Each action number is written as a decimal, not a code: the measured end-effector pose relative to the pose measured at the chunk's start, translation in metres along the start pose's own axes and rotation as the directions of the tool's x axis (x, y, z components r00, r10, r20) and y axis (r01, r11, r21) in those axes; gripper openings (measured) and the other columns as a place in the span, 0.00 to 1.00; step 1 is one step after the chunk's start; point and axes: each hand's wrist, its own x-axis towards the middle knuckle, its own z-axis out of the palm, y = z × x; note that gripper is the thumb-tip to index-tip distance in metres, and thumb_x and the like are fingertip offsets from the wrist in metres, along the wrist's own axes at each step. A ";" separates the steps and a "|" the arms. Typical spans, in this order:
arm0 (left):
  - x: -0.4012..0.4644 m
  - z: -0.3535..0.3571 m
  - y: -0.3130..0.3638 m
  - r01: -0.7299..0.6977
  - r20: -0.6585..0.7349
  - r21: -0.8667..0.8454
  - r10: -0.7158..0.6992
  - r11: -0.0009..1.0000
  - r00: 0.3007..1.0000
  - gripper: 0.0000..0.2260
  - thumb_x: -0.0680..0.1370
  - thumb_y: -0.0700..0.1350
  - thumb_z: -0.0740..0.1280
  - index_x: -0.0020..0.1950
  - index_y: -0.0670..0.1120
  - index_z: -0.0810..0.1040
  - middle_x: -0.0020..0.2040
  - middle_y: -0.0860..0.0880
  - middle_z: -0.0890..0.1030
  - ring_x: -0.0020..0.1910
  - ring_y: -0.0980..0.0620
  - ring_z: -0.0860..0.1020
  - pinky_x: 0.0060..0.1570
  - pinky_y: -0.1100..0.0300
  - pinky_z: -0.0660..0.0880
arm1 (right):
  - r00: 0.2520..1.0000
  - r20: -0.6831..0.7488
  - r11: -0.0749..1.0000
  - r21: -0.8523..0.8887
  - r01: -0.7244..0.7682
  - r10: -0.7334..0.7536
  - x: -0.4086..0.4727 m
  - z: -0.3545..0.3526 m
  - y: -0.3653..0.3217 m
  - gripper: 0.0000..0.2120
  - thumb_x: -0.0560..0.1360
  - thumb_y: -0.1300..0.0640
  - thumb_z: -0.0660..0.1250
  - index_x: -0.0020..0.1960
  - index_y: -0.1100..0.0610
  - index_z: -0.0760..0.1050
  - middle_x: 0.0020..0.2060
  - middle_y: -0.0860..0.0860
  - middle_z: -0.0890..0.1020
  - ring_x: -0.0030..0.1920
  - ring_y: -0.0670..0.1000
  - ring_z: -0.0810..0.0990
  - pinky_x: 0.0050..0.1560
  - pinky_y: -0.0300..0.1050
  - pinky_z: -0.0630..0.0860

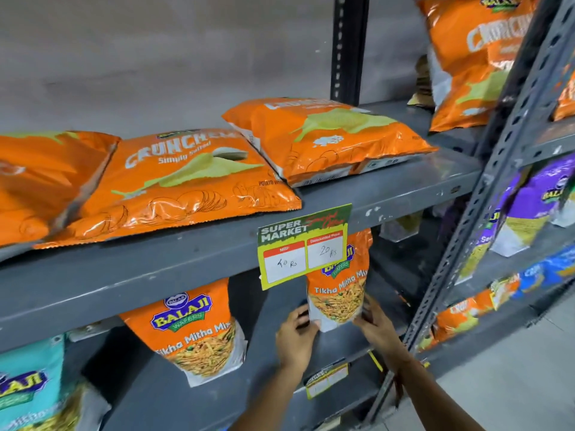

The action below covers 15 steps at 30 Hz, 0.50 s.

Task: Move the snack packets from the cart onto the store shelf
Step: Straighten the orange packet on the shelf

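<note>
An orange Tikha Mitha Mix packet (337, 290) stands upright on the lower grey shelf (342, 343), its top hidden behind a green price tag (303, 247). My left hand (295, 334) grips its lower left corner and my right hand (376, 325) holds its lower right edge. A second packet of the same kind (199, 334) stands to the left on that shelf. The cart is out of sight.
Orange Crunchex chip bags (174, 185) lie flat on the upper shelf (186, 259). A teal packet (28, 390) stands at bottom left. A slotted steel upright (485, 194) divides off the right rack with purple, orange and blue packets. Grey floor shows at bottom right.
</note>
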 end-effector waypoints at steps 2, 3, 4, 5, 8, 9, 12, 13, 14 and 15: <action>-0.007 -0.006 -0.006 0.011 -0.021 -0.001 -0.011 1.000 1.000 0.19 0.69 0.42 0.74 0.59 0.47 0.80 0.52 0.44 0.85 0.51 0.50 0.83 0.58 0.51 0.78 | 0.999 -0.046 0.999 0.038 0.023 -0.021 -0.004 0.005 0.001 0.24 0.75 0.66 0.66 0.69 0.53 0.66 0.62 0.51 0.76 0.62 0.52 0.74 0.65 0.53 0.70; -0.011 -0.011 -0.009 0.011 -0.032 0.002 -0.011 1.000 0.999 0.19 0.69 0.42 0.75 0.59 0.47 0.80 0.52 0.45 0.85 0.51 0.51 0.83 0.58 0.51 0.78 | 0.996 -0.094 0.997 0.073 0.016 -0.009 -0.009 0.008 0.001 0.26 0.75 0.66 0.66 0.70 0.56 0.64 0.62 0.52 0.76 0.62 0.52 0.75 0.65 0.54 0.70; -0.016 -0.018 -0.011 0.008 -0.039 0.007 -0.008 1.000 0.999 0.18 0.69 0.43 0.75 0.59 0.48 0.80 0.51 0.46 0.85 0.51 0.52 0.83 0.58 0.53 0.78 | 0.988 -0.152 0.994 0.113 0.012 0.006 -0.015 0.012 0.001 0.27 0.75 0.67 0.66 0.71 0.58 0.63 0.61 0.53 0.76 0.61 0.53 0.75 0.64 0.55 0.71; -0.023 -0.026 -0.012 0.005 -0.043 0.006 -0.005 1.000 0.999 0.17 0.70 0.43 0.74 0.58 0.49 0.80 0.50 0.48 0.85 0.50 0.53 0.82 0.57 0.56 0.78 | 0.975 -0.223 0.991 0.136 0.021 0.010 -0.023 0.018 0.002 0.25 0.74 0.67 0.66 0.69 0.58 0.64 0.59 0.54 0.77 0.59 0.54 0.76 0.62 0.55 0.72; -0.049 -0.060 -0.016 -0.006 -0.080 -0.070 0.000 0.998 0.997 0.14 0.70 0.39 0.73 0.55 0.50 0.80 0.47 0.50 0.84 0.48 0.57 0.82 0.51 0.66 0.77 | 0.897 -0.442 0.995 0.092 0.046 0.000 -0.060 0.053 -0.001 0.15 0.71 0.68 0.67 0.55 0.57 0.70 0.47 0.57 0.78 0.50 0.58 0.78 0.55 0.49 0.75; -0.060 -0.075 -0.019 -0.013 -0.104 -0.098 0.002 0.995 0.995 0.14 0.70 0.38 0.73 0.53 0.51 0.80 0.46 0.51 0.84 0.47 0.59 0.82 0.51 0.67 0.77 | 0.880 -0.475 0.994 0.084 0.070 -0.022 -0.075 0.071 -0.002 0.14 0.70 0.71 0.67 0.50 0.56 0.71 0.42 0.56 0.77 0.47 0.56 0.79 0.52 0.38 0.74; -0.102 -0.131 -0.037 -0.020 -0.203 -0.107 -0.003 0.994 0.979 0.13 0.70 0.37 0.74 0.52 0.48 0.82 0.43 0.52 0.85 0.42 0.67 0.81 0.46 0.72 0.77 | 0.915 -0.395 0.988 0.093 0.127 -0.080 -0.128 0.136 -0.004 0.21 0.68 0.76 0.66 0.45 0.50 0.71 0.38 0.54 0.76 0.37 0.40 0.78 0.36 0.23 0.71; -0.118 -0.155 -0.046 -0.018 -0.254 -0.114 -0.011 0.993 0.967 0.12 0.70 0.37 0.74 0.52 0.46 0.82 0.42 0.51 0.85 0.41 0.68 0.81 0.44 0.74 0.76 | 0.941 -0.325 0.988 0.080 0.132 -0.099 -0.148 0.158 -0.005 0.21 0.68 0.75 0.67 0.47 0.50 0.72 0.39 0.54 0.77 0.37 0.40 0.78 0.35 0.24 0.71; -0.134 -0.180 -0.054 -0.013 -0.310 -0.123 -0.026 0.992 0.950 0.12 0.69 0.36 0.74 0.52 0.43 0.82 0.42 0.51 0.85 0.40 0.68 0.81 0.42 0.75 0.76 | 0.960 -0.254 0.988 0.063 0.139 -0.119 -0.169 0.180 -0.007 0.21 0.68 0.75 0.67 0.49 0.51 0.72 0.39 0.54 0.77 0.38 0.41 0.79 0.35 0.25 0.72; -0.150 -0.207 -0.061 -0.010 -0.366 -0.123 -0.036 0.992 0.930 0.12 0.69 0.36 0.74 0.52 0.42 0.82 0.41 0.49 0.85 0.39 0.67 0.81 0.41 0.75 0.76 | 0.973 -0.183 0.987 0.050 0.152 -0.141 -0.190 0.202 -0.011 0.21 0.67 0.75 0.68 0.50 0.52 0.72 0.40 0.53 0.78 0.39 0.40 0.79 0.36 0.25 0.72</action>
